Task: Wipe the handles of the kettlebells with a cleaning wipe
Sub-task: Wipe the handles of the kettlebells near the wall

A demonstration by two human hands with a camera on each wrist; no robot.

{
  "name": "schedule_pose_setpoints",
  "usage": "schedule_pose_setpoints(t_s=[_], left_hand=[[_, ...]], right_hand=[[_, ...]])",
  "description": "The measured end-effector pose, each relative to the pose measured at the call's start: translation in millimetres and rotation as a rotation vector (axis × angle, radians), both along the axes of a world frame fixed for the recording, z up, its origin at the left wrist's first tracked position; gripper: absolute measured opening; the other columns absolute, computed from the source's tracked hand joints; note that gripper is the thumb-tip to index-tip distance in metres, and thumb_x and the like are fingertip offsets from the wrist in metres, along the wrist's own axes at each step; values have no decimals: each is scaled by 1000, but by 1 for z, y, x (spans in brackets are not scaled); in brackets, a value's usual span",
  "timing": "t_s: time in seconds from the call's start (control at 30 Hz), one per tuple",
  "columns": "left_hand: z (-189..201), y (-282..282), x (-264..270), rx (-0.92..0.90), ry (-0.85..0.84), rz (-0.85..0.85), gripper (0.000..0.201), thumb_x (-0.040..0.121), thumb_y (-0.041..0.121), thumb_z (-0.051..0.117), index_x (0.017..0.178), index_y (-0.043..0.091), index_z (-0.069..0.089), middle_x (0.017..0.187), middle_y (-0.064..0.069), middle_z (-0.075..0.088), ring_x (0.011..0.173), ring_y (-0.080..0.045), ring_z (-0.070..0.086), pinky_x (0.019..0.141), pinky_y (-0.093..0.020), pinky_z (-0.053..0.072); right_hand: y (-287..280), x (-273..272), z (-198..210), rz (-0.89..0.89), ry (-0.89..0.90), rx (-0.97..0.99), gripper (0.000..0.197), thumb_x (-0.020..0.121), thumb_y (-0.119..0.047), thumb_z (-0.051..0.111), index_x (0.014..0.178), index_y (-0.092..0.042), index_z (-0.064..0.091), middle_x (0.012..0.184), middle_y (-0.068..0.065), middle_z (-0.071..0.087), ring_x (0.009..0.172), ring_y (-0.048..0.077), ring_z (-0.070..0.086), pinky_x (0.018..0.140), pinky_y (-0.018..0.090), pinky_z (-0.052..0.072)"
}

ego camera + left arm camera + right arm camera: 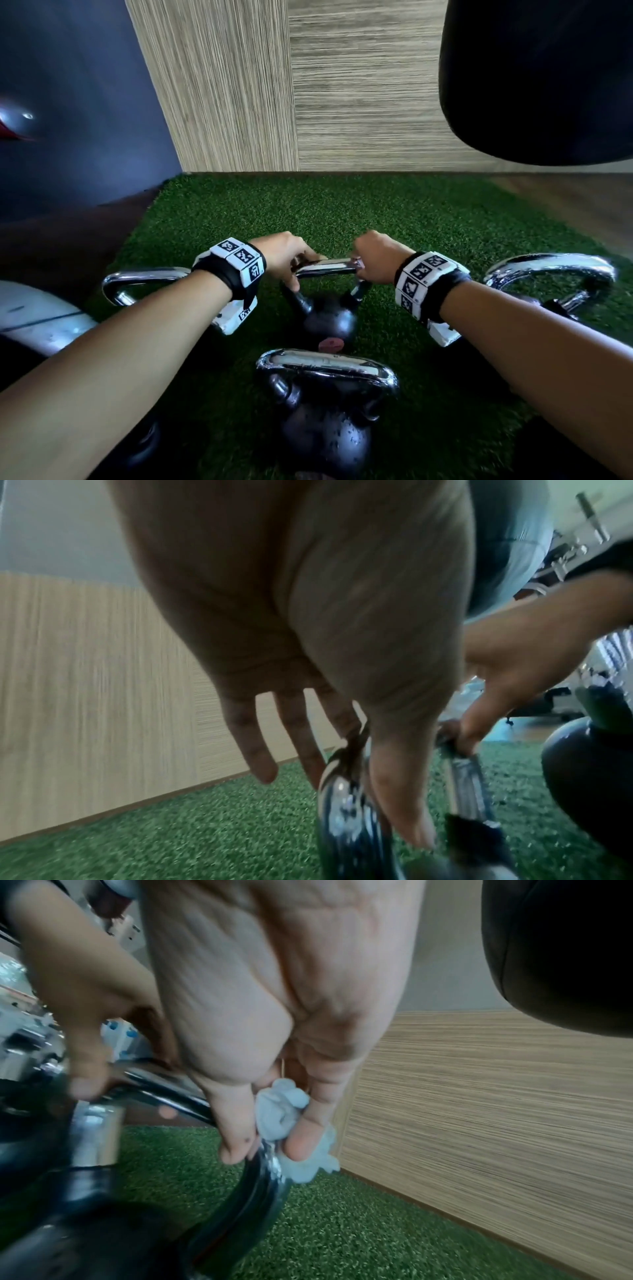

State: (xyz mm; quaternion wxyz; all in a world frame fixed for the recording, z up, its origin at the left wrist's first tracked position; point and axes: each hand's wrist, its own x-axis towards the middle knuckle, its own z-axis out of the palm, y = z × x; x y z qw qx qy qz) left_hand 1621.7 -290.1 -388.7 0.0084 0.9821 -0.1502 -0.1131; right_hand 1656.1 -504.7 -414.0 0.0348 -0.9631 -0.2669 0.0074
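Note:
Several black kettlebells with chrome handles stand on green turf (342, 212). Both hands are on the handle (325, 266) of the far middle kettlebell (325, 318). My left hand (291, 260) holds the handle's left end, thumb in front (400, 791) and three fingers (257, 750) hanging straight behind. My right hand (371, 260) pinches a crumpled pale cleaning wipe (284, 1118) against the handle's right bend (260, 1191). The head view hides the wipe under the right hand. A nearer kettlebell handle (325, 364) lies below my wrists.
Two more kettlebell handles flank my arms, one left (144, 277) and one right (551, 270). A black punching bag (534, 78) hangs at the upper right. A wood-grain wall (342, 102) borders the turf behind. A white rounded object (34, 318) sits at the left edge.

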Motion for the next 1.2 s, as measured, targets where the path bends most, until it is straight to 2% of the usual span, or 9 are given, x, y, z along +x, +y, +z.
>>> schedule_pose_setpoints(t_s=[0.13, 0.43, 0.6, 0.77, 0.87, 0.93, 1.03, 1.1, 1.2], left_hand=[[-5, 5, -1, -28, -114, 0, 73, 79, 27, 87, 142, 44, 55, 127, 4, 70, 107, -17, 66, 77, -23, 42], [-13, 11, -9, -103, -141, 29, 74, 84, 30, 82, 149, 39, 48, 132, -4, 68, 112, -23, 66, 82, -23, 43], [-22, 19, -40, -133, -37, 80, 86, 95, 0, 54, 164, 27, 8, 133, -14, 61, 67, -15, 60, 51, -19, 42], [-42, 46, -90, -68, 149, 100, 86, 87, -2, 67, 160, 25, 29, 155, -2, 47, 132, -18, 55, 96, -22, 46], [-67, 53, -103, -194, 416, 72, 71, 72, 3, 87, 130, 34, 62, 130, 9, 68, 118, -20, 66, 98, -29, 55], [-85, 54, -114, -336, 479, 48, 54, 64, 7, 94, 109, 29, 71, 116, 5, 75, 115, -24, 69, 103, -39, 54], [-112, 47, -130, -484, 475, 77, 72, 48, 48, 95, 114, 27, 74, 117, 6, 76, 117, -20, 68, 108, -43, 50], [-121, 36, -142, -517, 362, 92, 90, 39, 66, 89, 122, 40, 68, 122, 21, 70, 117, -6, 64, 110, -31, 47], [-128, 25, -150, -631, 229, 131, 109, 39, 68, 87, 141, 46, 52, 135, 30, 55, 126, 4, 50, 112, -18, 37]], right_hand=[[1, -13, -4, -24, -35, -39, 11, 90, -10, 69, 99, -4, 73, 79, 1, 62, 79, 21, 70, 68, 30, 60], [1, -17, -1, -99, -2, 26, 18, 90, -14, 72, 105, -6, 73, 88, 2, 62, 76, 18, 62, 66, 26, 52], [-16, -30, 17, -63, 65, -1, 25, 82, -28, 74, 99, -11, 76, 71, -8, 61, 74, 17, 68, 62, 25, 50], [-27, -85, 57, 85, 353, 212, 56, 79, -19, 76, 133, -8, 64, 122, -1, 68, 74, -12, 49, 68, 21, 46], [-28, -115, 69, 134, 453, 264, 43, 83, -3, 77, 124, -14, 71, 125, -7, 70, 84, -4, 65, 94, 36, 54], [-27, -130, 73, 146, 474, 280, 37, 83, -9, 80, 118, -18, 75, 109, -20, 75, 79, 14, 73, 86, 37, 58], [-21, -147, 74, 175, 365, 188, 35, 83, -19, 82, 118, -22, 76, 74, -45, 64, 58, -6, 62, 65, 9, 45], [-16, -157, 73, 177, 234, 133, 38, 80, -28, 85, 116, -28, 76, 93, -34, 72, 70, -16, 59, 68, 4, 38], [-11, -171, 64, 128, 167, 212, 37, 75, -31, 88, 110, -29, 76, 103, -17, 73, 87, -4, 63, 74, 13, 47]])
